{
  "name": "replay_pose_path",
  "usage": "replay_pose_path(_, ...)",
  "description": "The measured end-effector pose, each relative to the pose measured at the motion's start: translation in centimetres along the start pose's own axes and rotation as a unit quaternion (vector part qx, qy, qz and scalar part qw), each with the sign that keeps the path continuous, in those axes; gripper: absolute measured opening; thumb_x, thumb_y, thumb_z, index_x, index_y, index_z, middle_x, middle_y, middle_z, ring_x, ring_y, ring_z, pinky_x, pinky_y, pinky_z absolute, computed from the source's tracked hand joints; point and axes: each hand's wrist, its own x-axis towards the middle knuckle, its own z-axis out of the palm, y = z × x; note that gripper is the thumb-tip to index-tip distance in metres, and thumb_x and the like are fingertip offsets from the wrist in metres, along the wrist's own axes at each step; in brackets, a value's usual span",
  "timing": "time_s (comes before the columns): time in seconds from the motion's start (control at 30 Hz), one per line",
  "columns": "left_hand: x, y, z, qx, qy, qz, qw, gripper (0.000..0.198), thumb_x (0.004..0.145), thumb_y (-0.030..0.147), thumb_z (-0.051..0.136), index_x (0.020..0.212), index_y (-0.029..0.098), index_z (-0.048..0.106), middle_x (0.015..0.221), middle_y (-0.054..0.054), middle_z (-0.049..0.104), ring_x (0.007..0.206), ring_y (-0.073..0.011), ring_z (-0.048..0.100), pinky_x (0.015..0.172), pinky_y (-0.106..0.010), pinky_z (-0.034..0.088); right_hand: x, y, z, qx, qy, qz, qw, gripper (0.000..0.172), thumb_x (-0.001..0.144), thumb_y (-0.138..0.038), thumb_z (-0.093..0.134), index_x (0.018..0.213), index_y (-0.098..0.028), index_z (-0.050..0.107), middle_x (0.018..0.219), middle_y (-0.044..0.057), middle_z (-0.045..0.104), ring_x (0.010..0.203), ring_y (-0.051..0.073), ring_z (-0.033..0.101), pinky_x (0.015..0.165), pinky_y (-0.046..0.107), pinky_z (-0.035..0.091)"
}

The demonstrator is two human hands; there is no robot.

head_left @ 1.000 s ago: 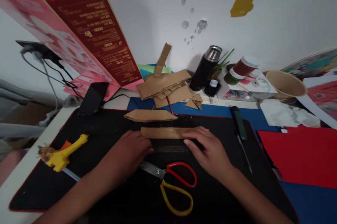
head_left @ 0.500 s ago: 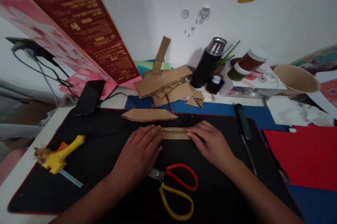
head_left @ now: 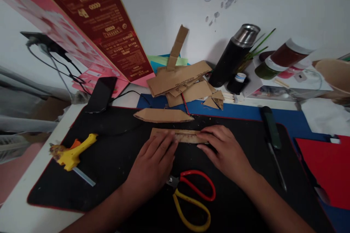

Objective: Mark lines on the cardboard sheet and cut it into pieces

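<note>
A narrow cardboard strip lies across the black mat, with what looks like a lengthwise slit or fold along it. My left hand presses on its left part, palm down, fingers laid on the cardboard. At the right end, my right hand holds the strip between thumb and fingers. Just beyond the strip rests a long cardboard piece with pointed ends. Scissors with one red and one yellow handle lie nearer to me, their blades partly hidden by my left hand.
A yellow glue gun is at the left, beside a black phone. Cardboard scraps and a black thermos stand behind. A green-handled tool and red sheets lie at the right.
The view has shifted, and most things sit further right in it, except the scene's lower edge. More of the strip's left end now shows beyond my left hand's fingers.
</note>
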Motion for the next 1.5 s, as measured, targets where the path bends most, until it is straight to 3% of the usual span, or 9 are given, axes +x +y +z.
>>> replay_pose_path(0.1, -0.22, 0.25, -0.16, -0.002, -0.005, 0.015, 1.0, 0.034, 0.107, 0.019, 0.053, 0.134, 0.013, 0.072, 0.145, -0.01, 0.072, 0.134, -0.0283, 0.065, 0.112, -0.044, 0.049, 0.06, 0.08, 0.08, 0.006, -0.001, 0.007, 1.0, 0.017, 0.103, -0.024, 0.07, 0.119, -0.021, 0.074, 0.119, 0.013, 0.072, 0.108, 0.032, 0.066, 0.092, 0.05, 0.056)
replay_pose_path(0.37, -0.01, 0.48, -0.2, 0.011, -0.017, -0.019, 1.0, 0.036, 0.106, 0.02, 0.05, 0.132, 0.009, 0.073, 0.14, -0.012, 0.075, 0.125, -0.0293, 0.069, 0.106, -0.045, 0.05, 0.1, 0.01, 0.13, 0.015, 0.004, 0.017, 1.0, 0.016, 0.104, -0.025, 0.068, 0.118, -0.024, 0.075, 0.12, 0.012, 0.072, 0.109, 0.032, 0.066, 0.092, 0.051, 0.056)
replay_pose_path(0.87, -0.24, 0.31, 0.09, -0.02, -0.028, -0.052, 0.998, 0.04, 0.107, 0.024, 0.049, 0.137, 0.009, 0.07, 0.141, -0.012, 0.074, 0.129, -0.0311, 0.066, 0.116, -0.052, 0.042, 0.35, 0.31, 0.17, 0.033, 0.011, 0.022, 0.999, 0.017, 0.103, -0.028, 0.071, 0.12, -0.027, 0.074, 0.116, 0.01, 0.073, 0.107, 0.031, 0.067, 0.09, 0.048, 0.057)
replay_pose_path(1.17, -0.26, 0.17, -0.09, -0.023, -0.036, -0.058, 0.997, 0.038, 0.105, 0.025, 0.054, 0.138, 0.015, 0.07, 0.14, -0.011, 0.074, 0.129, -0.03, 0.066, 0.116, -0.051, 0.044, 0.54, 0.31, 0.09, 0.039, 0.017, 0.026, 0.999, 0.018, 0.104, -0.032, 0.069, 0.12, -0.028, 0.076, 0.114, 0.01, 0.074, 0.105, 0.03, 0.069, 0.089, 0.048, 0.058)
replay_pose_path(1.5, -0.24, 0.11, -0.15, -0.025, -0.035, -0.056, 0.997, 0.039, 0.106, 0.025, 0.052, 0.137, 0.011, 0.07, 0.14, -0.012, 0.074, 0.128, -0.0309, 0.066, 0.115, -0.052, 0.045, 0.58, 0.29, 0.09, 0.042, 0.015, 0.021, 0.999, 0.017, 0.105, -0.031, 0.069, 0.121, -0.028, 0.074, 0.115, 0.01, 0.074, 0.105, 0.03, 0.068, 0.088, 0.048, 0.058)
